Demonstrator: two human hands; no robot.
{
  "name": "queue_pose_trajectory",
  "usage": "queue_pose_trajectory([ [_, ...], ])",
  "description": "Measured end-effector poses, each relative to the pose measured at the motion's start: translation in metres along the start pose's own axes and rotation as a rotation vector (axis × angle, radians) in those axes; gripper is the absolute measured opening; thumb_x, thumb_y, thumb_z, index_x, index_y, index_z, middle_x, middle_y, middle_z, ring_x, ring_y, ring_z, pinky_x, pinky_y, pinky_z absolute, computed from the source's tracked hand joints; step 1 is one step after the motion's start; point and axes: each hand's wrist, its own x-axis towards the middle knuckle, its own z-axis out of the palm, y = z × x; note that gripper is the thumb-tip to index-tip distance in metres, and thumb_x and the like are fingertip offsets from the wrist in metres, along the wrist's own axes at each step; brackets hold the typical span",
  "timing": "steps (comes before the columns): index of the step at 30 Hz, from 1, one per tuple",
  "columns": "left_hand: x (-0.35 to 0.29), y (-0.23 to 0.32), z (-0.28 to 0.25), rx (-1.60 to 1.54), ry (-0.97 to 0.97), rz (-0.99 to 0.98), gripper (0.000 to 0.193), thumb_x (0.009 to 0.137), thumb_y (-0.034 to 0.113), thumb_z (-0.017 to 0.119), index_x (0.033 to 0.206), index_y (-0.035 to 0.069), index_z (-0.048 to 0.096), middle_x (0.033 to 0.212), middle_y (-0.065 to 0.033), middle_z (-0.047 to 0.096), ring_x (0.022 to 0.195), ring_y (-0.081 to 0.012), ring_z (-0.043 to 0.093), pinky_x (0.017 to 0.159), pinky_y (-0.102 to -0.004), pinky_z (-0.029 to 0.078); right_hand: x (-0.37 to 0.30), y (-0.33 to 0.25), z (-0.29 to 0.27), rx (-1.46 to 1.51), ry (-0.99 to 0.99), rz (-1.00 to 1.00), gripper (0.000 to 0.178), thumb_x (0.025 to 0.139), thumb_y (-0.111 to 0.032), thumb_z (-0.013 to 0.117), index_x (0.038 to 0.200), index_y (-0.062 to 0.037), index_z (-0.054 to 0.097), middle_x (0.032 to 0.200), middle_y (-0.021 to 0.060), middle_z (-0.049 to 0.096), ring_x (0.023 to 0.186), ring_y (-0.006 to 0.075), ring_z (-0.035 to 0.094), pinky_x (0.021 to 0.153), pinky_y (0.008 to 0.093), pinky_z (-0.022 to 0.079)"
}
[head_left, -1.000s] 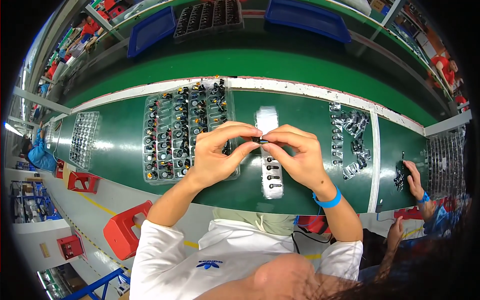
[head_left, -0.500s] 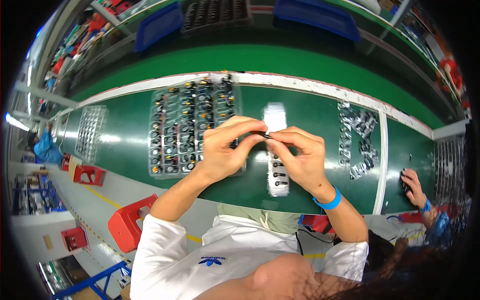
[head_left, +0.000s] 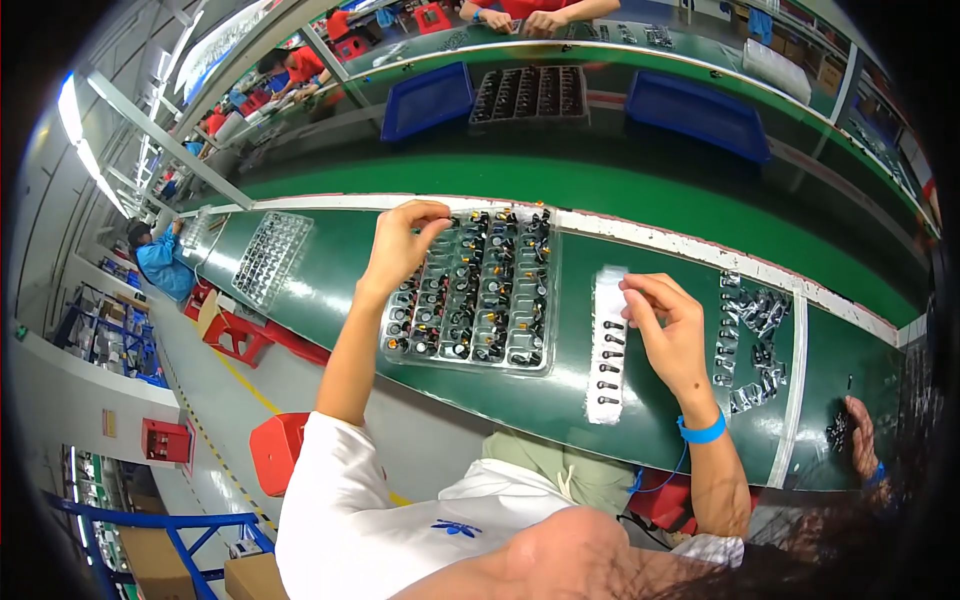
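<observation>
My left hand (head_left: 402, 243) hovers over the far left corner of a clear tray (head_left: 480, 292) packed with several small black and orange parts, its fingertips pinched together; whether a part is between them I cannot tell. My right hand (head_left: 668, 325) rests by a white strip (head_left: 606, 345) that carries a row of small dark parts, fingers curled with the thumb and forefinger touching the strip's upper right edge. A blue band circles my right wrist.
The green bench (head_left: 320, 270) has an empty clear tray (head_left: 270, 255) at the left and loose metal clips (head_left: 750, 345) at the right. Another person's hand (head_left: 858, 432) works at the far right. Blue bins (head_left: 428, 98) and a black tray (head_left: 530, 94) sit on the shelf beyond.
My two hands, held together over the bench a moment ago, have parted: the left went out to the tray's far corner, the right down to the white strip.
</observation>
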Motion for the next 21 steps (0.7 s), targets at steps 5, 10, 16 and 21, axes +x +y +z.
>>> queue_pose_trajectory([
  [5, 0.011, -0.033, 0.016, 0.266, -0.117, -0.056, 0.019, 0.086, 0.005, 0.079, 0.104, -0.002, 0.077, 0.104, -0.0159, 0.077, 0.080, -0.0209, 0.072, 0.076, -0.0325, 0.057, -0.002, 0.006, -0.006, -0.141, -0.016, -0.043, 0.016, 0.098, -0.003, 0.067, 0.109, 0.0059, 0.073, 0.099, 0.0098, 0.071, 0.080, 0.0149, 0.070, 0.069, 0.0254, 0.056],
  [10, 0.010, -0.055, 0.022, 0.409, -0.115, 0.197, 0.013, 0.088, 0.007, 0.076, 0.098, -0.002, 0.077, 0.106, -0.0174, 0.072, 0.098, -0.0333, 0.069, 0.089, -0.0397, 0.054, 0.004, 0.010, -0.012, -0.411, -0.072, -0.106, 0.013, 0.092, -0.002, 0.071, 0.102, 0.0046, 0.074, 0.094, 0.0144, 0.071, 0.079, 0.0272, 0.070, 0.069, 0.0353, 0.054],
  [16, 0.005, 0.006, 0.033, 0.382, 0.040, 0.293, 0.023, 0.090, 0.007, 0.074, 0.112, 0.001, 0.074, 0.117, -0.0175, 0.068, 0.110, -0.0359, 0.064, 0.097, -0.0427, 0.051, 0.001, 0.017, -0.013, -0.654, -0.265, -0.095, 0.010, 0.087, -0.006, 0.073, 0.095, -0.0021, 0.076, 0.090, 0.0130, 0.068, 0.082, 0.0349, 0.067, 0.071, 0.0438, 0.053],
  [21, -0.031, 0.092, 0.091, 0.127, -0.290, 0.477, 0.053, 0.088, 0.004, 0.073, 0.140, 0.003, 0.060, 0.127, -0.0177, 0.067, 0.116, -0.0387, 0.063, 0.101, -0.0467, 0.050, -0.010, 0.011, -0.006, -0.876, -0.307, -0.156, 0.006, 0.086, -0.008, 0.073, 0.086, -0.0023, 0.075, 0.087, 0.0119, 0.064, 0.088, 0.0330, 0.066, 0.073, 0.0455, 0.053],
])
